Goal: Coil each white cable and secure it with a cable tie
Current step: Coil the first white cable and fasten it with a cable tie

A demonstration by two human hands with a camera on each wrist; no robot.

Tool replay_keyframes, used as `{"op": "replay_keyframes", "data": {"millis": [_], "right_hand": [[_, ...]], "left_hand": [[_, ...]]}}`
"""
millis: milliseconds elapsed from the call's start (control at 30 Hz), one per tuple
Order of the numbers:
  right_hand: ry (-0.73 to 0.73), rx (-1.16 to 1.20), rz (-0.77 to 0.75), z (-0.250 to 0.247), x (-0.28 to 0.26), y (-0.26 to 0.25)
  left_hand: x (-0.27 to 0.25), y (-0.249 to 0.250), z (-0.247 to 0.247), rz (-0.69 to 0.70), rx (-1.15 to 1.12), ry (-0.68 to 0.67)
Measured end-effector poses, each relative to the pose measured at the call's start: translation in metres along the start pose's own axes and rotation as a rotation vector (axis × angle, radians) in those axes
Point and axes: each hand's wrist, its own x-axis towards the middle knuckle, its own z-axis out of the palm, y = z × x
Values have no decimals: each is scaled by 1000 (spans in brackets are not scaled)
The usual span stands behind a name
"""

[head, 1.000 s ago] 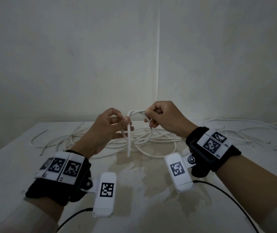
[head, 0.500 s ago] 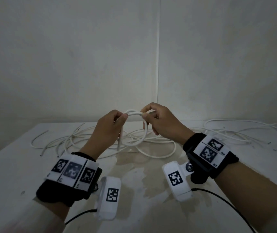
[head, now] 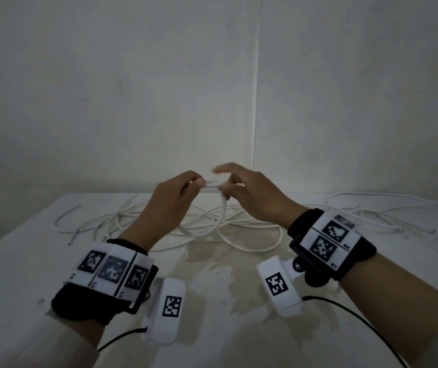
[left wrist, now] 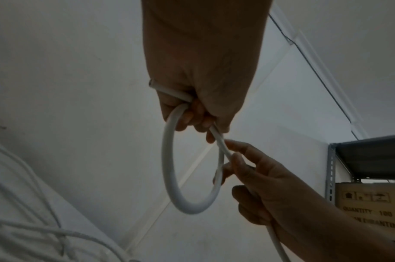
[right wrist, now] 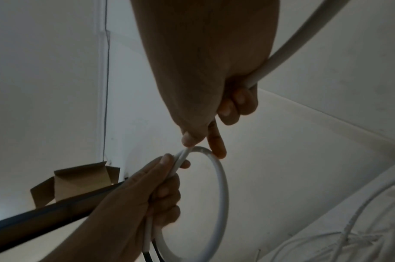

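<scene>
— Left side?
— Left hand (head: 171, 201) up over the table (head: 21, 264), fingers curled round the cable (left wrist: 169, 159) where its loop crosses.
— Loop itself?
— Hanging between both hands, well above the loose cables (head: 133, 224) on the tabletop.
— Right side?
— Right hand (head: 252, 197) pinching the same cable by the crossing, lower fingers curled round the run trailing away.
</scene>
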Motion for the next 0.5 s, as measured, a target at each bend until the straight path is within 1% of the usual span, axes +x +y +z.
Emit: {"op": "replay_keyframes", "data": {"millis": [100,200,333,433,500], "right_hand": [[-33,-96,1,5,3,0],[-36,-82,-29,10,5,-1],[3,-46,-27,9,10,0],[21,-24,-27,9,9,0],[44,26,-2,5,9,1]], "left_hand": [[4,-4,-10,34,34,-83],[5,-8,-14,2,9,-132],[-2,-9,-14,-46,-63,-127],[-6,-13,-15,-45,-70,-76],[-8,-18,-17,-81,-140,-49]]}}
